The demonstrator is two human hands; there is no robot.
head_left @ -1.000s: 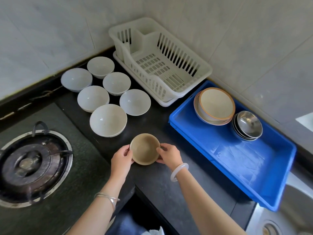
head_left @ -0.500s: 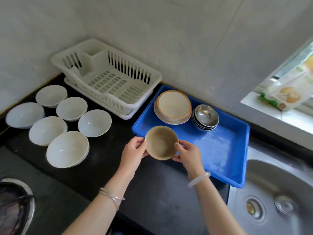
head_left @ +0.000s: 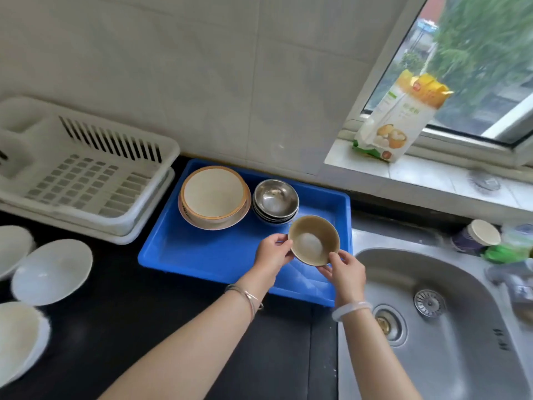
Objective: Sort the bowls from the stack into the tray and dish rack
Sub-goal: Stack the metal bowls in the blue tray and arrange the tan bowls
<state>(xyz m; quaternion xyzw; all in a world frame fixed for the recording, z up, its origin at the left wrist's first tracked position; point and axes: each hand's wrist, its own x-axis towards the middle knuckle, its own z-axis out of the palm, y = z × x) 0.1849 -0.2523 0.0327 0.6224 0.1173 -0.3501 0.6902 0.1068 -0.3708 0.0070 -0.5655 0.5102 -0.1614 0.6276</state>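
Observation:
I hold a small tan bowl (head_left: 313,239) over the right side of the blue tray (head_left: 207,255). My left hand (head_left: 272,251) grips its left rim and my right hand (head_left: 344,271) grips its lower right rim. Inside the tray, at the back, sits a cream bowl with an orange rim (head_left: 214,194) on a plate, and beside it a stack of steel bowls (head_left: 275,200). The white dish rack (head_left: 86,174) stands to the left of the tray with nothing in it. Several white bowls (head_left: 52,271) lie on the dark counter at the far left.
A steel sink (head_left: 432,327) lies right of the tray. A food packet (head_left: 401,116) leans on the window sill above it. Cups and a green item (head_left: 484,239) crowd the sink's back right corner. The dark counter (head_left: 161,327) runs along the front.
Both hands carried the tan bowl from the counter near the white bowls rightward, to above the tray's right side. My view swung right, bringing the sink and window into sight.

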